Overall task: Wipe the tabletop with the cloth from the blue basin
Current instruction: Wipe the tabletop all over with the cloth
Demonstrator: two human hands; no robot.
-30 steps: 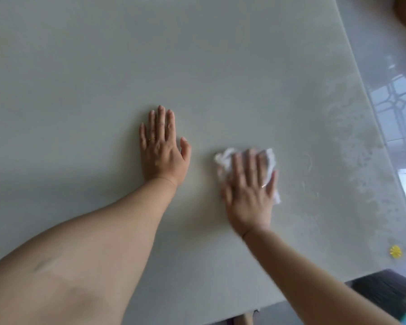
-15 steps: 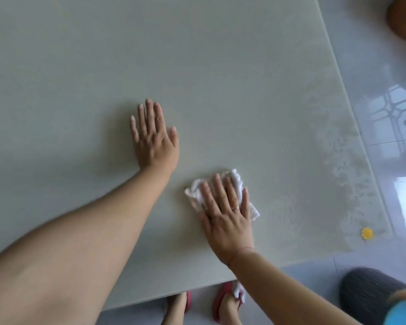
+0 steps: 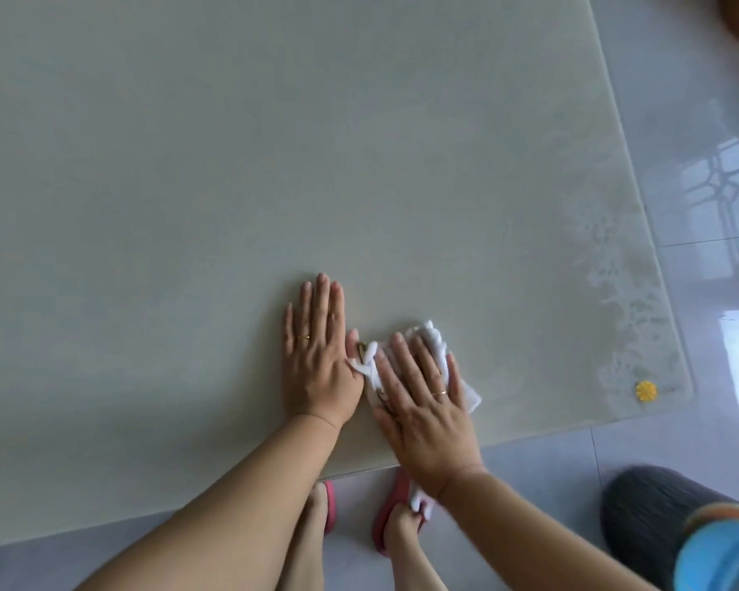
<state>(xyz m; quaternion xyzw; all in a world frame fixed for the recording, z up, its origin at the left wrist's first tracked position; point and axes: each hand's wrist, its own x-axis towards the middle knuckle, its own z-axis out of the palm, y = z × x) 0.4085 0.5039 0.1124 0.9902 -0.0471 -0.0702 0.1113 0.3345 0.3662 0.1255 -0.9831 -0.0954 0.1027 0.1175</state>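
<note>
On the pale grey tabletop [image 3: 274, 164], near its front edge above the tiled floor [image 3: 679, 100], I see my right hand [image 3: 427, 403] pressed flat, fingers spread, on the crumpled white cloth [image 3: 429, 339], touching my left hand [image 3: 318, 360], which lies open and flat just beside it.

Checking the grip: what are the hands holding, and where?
Nothing is gripped. The right hand presses flat on the white cloth's middle; the left hand lies flat beside it.

both hands [image 3: 318, 360] [image 3: 423, 403] flat, fingers spread (thumbs nearly touching)
</note>
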